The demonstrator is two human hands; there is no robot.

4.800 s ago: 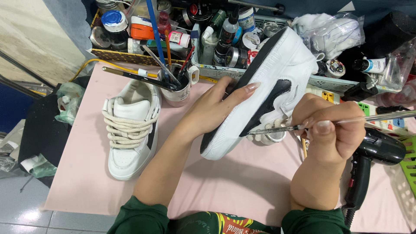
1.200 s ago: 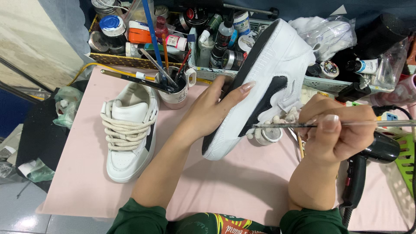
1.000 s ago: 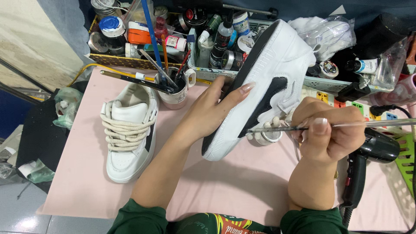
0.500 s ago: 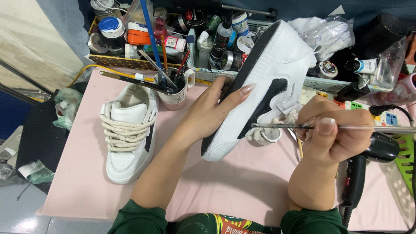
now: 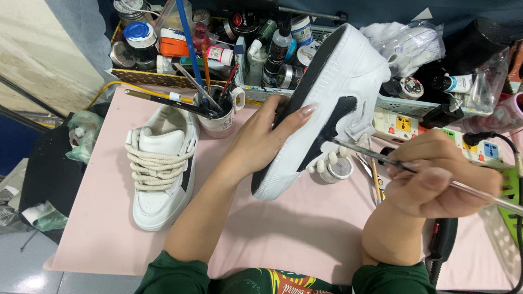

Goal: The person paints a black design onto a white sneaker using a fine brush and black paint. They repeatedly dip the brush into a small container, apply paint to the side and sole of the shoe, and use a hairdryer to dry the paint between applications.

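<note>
Head view: the left hand [image 5: 261,139] grips a white sneaker [image 5: 327,103] from its sole side, fingers wrapped onto the black sole edge, and holds it tilted above the middle of the pink worktop [image 5: 305,228], toe toward twelve o'clock. The right hand [image 5: 436,182], at four o'clock from the shoe, is pinched shut on a thin paintbrush [image 5: 381,159]. The brush tip meets the black side mark on the shoe. Just under the raised shoe, at its six o'clock, sits a small round jar [image 5: 335,169].

At nine o'clock on the worktop lies the second white sneaker [image 5: 160,166], upright, with thick cream laces. Just beyond it, at eleven o'clock, a mug [image 5: 218,117] holds several brushes. Along twelve o'clock runs a tray of bottles and paint pots [image 5: 272,60]. At three o'clock lies a power strip [image 5: 419,122]; a black hair dryer [image 5: 442,245] lies at five o'clock.
</note>
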